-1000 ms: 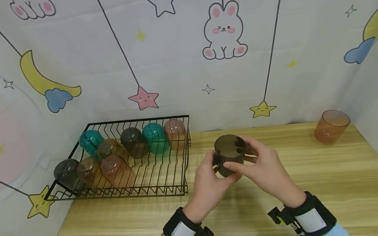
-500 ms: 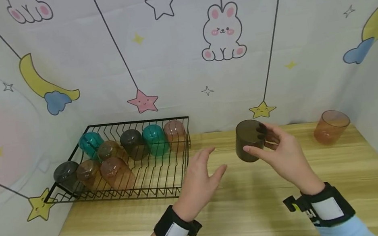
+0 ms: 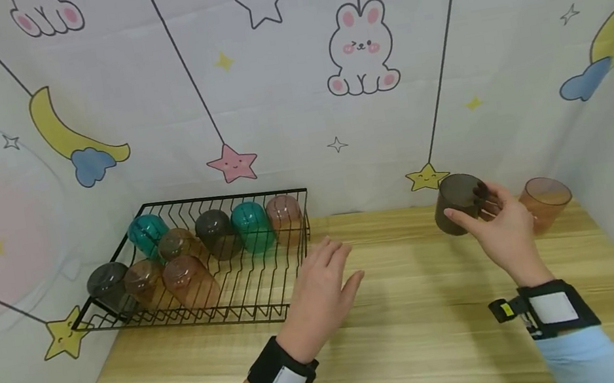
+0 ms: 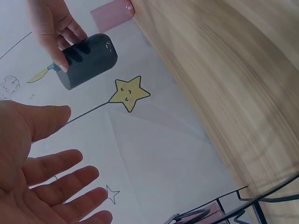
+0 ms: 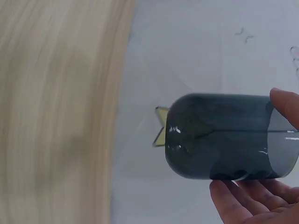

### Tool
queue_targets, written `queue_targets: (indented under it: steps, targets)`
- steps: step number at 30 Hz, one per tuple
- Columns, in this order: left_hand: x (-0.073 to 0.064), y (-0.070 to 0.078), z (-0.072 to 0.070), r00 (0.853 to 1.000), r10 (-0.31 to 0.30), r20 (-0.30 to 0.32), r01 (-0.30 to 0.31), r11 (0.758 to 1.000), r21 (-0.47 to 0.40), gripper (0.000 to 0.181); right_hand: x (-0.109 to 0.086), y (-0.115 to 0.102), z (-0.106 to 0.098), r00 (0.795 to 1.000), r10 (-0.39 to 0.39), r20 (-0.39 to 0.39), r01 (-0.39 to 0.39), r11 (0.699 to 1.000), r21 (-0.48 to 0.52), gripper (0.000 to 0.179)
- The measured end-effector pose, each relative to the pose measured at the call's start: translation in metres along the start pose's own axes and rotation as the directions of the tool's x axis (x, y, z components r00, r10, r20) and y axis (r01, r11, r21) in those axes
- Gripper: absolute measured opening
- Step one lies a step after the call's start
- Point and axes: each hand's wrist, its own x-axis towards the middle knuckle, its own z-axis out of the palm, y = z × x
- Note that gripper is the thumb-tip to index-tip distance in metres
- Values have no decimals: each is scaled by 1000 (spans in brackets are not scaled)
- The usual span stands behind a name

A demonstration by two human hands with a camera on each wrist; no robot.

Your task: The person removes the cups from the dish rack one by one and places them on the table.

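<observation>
A dark grey see-through cup (image 3: 455, 206) is held above the table by my right hand (image 3: 504, 228), thumb on the near side and fingers round the far side. Its mouth faces up. In the right wrist view the same cup (image 5: 219, 135) shows its rounded base. My left hand (image 3: 317, 296) hovers beside the rack's right end with fingers extended and holds nothing; in the left wrist view its fingers (image 4: 70, 186) are spread apart. Just beyond the right hand, an orange-pink cup (image 3: 547, 202) stands mouth up on the table, partly hidden by that hand.
On the left sits a black wire rack (image 3: 254, 315) with several upside-down cups, among them a teal cup (image 3: 252, 226), a grey cup (image 3: 109, 284) and a pink cup (image 3: 189, 282). A patterned cloth (image 3: 297, 127) hangs behind the wooden table (image 3: 413, 341).
Both hands were on the grey cup a second ago. The left hand has let go and drawn back left; the right hand has carried the cup right, near the orange-pink cup.
</observation>
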Motion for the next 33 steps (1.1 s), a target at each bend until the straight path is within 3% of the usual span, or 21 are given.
queue_targets:
  steps: [6, 16, 24, 33]
  targets:
    - [-2, -1, 2, 999, 18, 27, -20, 999, 44, 46, 14, 33, -1, 989, 95, -111, -96, 995, -7, 86]
    - [-4, -1, 8, 996, 39, 84, -46, 996, 75, 46, 23, 71, -4, 972, 160, -174, -167, 986, -26, 88]
    - [-3, 3, 6, 990, 18, 139, -30, 996, 85, 46, 25, 84, -5, 968, 184, -174, -195, 979, -52, 90]
    - [-2, 4, 6, 987, 12, 158, -23, 997, 67, 45, 31, 91, -4, 955, 234, -180, -250, 966, -71, 92]
